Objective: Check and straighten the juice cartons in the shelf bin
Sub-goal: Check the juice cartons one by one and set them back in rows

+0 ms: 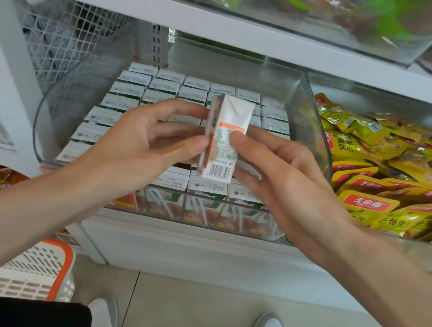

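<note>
At the centre of the frame I observe one small white juice carton with an orange band and a barcode [227, 136], held upright above the clear plastic shelf bin [47, 111]. It is lifted clear of the rows of white-topped cartons [164, 88] packed upright in that bin.

My left hand [144, 137] grasps the carton's left edge: the thumb lies on the near side and the fingers are curled behind. My right hand [278, 173] grasps the right side, with the thumb pressed on the printed face and the fingers wrapped round the back. The barcode panel faces the camera and the folded top points to the upper frame.

To the right of the frame, a neighbouring clear bin holds yellow foil snack packets [372, 171]. At the lower left a white slotted basket with an orange rim [37, 268] stands on the floor. Packet print beyond the large red labels is too blurred to read.
</note>
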Available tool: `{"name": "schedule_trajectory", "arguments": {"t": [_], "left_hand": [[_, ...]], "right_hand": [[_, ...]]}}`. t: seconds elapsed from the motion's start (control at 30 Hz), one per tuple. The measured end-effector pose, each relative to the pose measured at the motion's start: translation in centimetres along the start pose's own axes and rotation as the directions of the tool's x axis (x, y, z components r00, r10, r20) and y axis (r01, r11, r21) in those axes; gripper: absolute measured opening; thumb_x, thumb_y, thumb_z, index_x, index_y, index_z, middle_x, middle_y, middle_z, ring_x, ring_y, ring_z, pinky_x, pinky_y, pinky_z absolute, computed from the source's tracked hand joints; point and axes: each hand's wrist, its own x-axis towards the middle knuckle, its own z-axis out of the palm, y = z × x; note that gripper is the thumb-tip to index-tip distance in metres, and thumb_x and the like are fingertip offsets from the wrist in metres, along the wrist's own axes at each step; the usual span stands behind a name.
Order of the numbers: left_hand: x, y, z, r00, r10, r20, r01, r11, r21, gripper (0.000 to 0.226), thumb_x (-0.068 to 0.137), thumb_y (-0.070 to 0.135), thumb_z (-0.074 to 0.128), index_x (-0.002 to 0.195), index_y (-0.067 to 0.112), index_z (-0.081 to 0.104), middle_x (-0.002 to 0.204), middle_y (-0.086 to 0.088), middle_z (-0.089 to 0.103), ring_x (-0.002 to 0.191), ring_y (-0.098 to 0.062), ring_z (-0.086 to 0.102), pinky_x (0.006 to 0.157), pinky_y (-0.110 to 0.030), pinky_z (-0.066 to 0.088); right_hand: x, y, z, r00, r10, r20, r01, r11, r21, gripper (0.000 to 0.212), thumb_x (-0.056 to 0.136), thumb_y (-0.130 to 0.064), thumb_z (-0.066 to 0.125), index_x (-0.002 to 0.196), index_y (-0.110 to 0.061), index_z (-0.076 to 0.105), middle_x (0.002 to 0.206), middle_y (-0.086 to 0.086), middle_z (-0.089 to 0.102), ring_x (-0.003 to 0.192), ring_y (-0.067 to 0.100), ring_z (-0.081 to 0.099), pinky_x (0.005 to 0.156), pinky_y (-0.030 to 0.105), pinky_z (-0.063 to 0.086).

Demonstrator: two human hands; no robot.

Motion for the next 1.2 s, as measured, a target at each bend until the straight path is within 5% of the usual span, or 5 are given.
{"name": "schedule_trajectory", "arguments": {"t": [0.23,0.53,0.73,0.9,1.2], "left_hand": [[-0.3,0.2,0.3,0.992,-0.022,0.121,0.028,0.999,-0.045,0.038,0.094,0.043,0.064,0.13,0.031,0.072,0.117,0.012,0.079,0.109,-0.007,0.075,0.092,-0.013,0.055],[-0.1,-0.1,0.1,0.999,0.012,-0.042,-0.011,1.0,0.014,0.049,0.066,0.051,0.084,0.112,0.034,0.077,0.103,0.016,0.081,0.098,-0.003,0.077,0.076,-0.013,0.058],[-0.2,0.0,0.2,0.998,0.006,-0.063,-0.008,1.0,-0.023,0.045,0.067,0.043,0.086,0.108,0.029,0.077,0.098,0.01,0.082,0.088,-0.008,0.079,0.068,-0.015,0.06],[-0.1,0.0,0.1,0.999,0.029,-0.043,-0.031,0.998,-0.049,0.031,0.077,0.035,0.081,0.107,0.029,0.077,0.102,0.009,0.082,0.095,-0.01,0.079,0.075,-0.017,0.061],[0.0,0.3,0.0,0.981,0.193,-0.028,-0.187,0.974,0.13,0.044,0.071,0.024,0.085,0.113,0.029,0.073,0.115,0.019,0.077,0.116,-0.001,0.07,0.1,-0.022,0.056]], "right_hand": [[0.2,-0.2,-0.2,0.998,-0.019,0.06,0.013,0.995,0.099,0.034,0.11,-0.019,0.054,0.136,-0.002,0.067,0.131,0.012,0.074,0.128,0.025,0.069,0.115,0.042,0.051],[0.7,0.2,-0.3,0.995,0.001,-0.098,-0.007,0.998,-0.056,0.031,0.099,-0.029,0.07,0.124,-0.011,0.077,0.12,0.005,0.08,0.114,0.021,0.076,0.108,0.038,0.056],[0.8,0.3,-0.9,0.987,-0.047,-0.151,0.029,0.992,-0.119,0.032,0.091,-0.022,0.082,0.121,-0.014,0.075,0.112,0.01,0.081,0.108,0.026,0.078,0.102,0.04,0.06],[0.8,0.3,-1.3,0.987,-0.035,-0.154,0.027,0.998,-0.056,0.026,0.097,-0.01,0.075,0.123,-0.011,0.074,0.113,0.007,0.081,0.105,0.024,0.079,0.1,0.036,0.061],[0.2,0.3,-1.4,0.95,-0.305,-0.061,0.283,0.929,-0.239,0.038,0.079,0.017,0.083,0.108,0.0,0.066,0.115,0.008,0.078,0.117,0.018,0.074,0.103,0.03,0.056]]}}
